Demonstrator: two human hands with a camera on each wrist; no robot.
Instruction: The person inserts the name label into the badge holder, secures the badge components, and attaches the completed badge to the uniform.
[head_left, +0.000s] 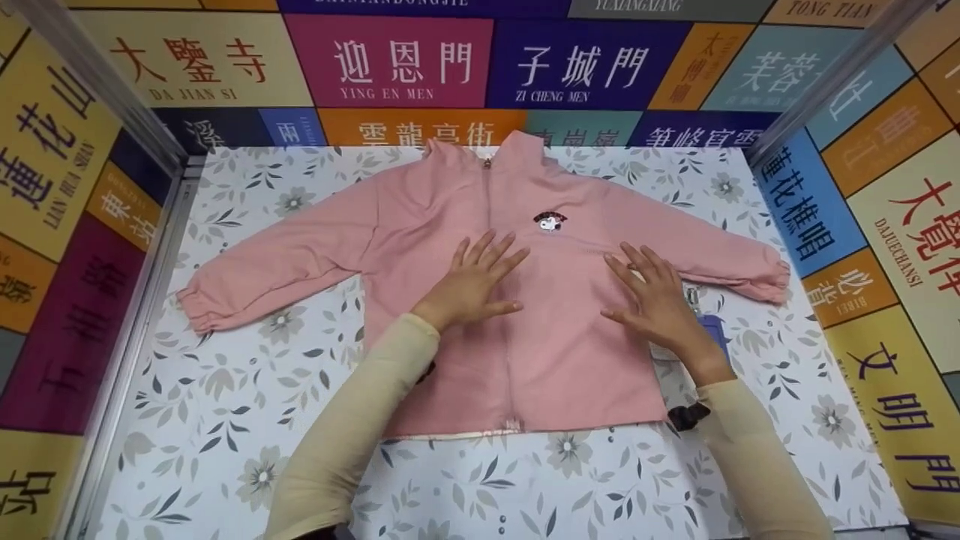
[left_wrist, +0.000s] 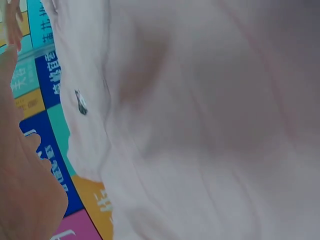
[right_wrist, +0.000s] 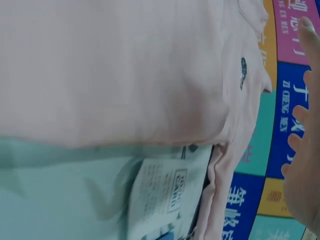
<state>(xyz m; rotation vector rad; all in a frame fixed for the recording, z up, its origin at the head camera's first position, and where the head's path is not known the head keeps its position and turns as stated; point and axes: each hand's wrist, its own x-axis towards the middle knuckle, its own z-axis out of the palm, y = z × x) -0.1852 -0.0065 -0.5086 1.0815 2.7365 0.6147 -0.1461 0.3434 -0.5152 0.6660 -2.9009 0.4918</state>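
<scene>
A pink zip-up jacket (head_left: 442, 330) lies spread on its back, sleeves out to both sides, zipper running down the middle and a small cartoon patch (head_left: 551, 221) on the chest. My left hand (head_left: 476, 281) is over the jacket front beside the zipper, fingers straight and spread. Over the other front panel is my right hand (head_left: 652, 300), its fingers also spread. Neither hand grips anything. In the left wrist view the left hand (left_wrist: 30, 185) shows at the left edge, beside the pale jacket cloth (left_wrist: 165, 150). The right hand (right_wrist: 305, 160) appears at the right edge of its wrist view.
The jacket lies on a white table covering (head_left: 225, 405) with grey flowers and leaves. Panels with colourful lettering (head_left: 405, 64) stand at the back and both sides. Partly behind the right wrist is a blue badge holder (head_left: 714, 334); a white printed card (right_wrist: 157, 192) lies beside the jacket hem.
</scene>
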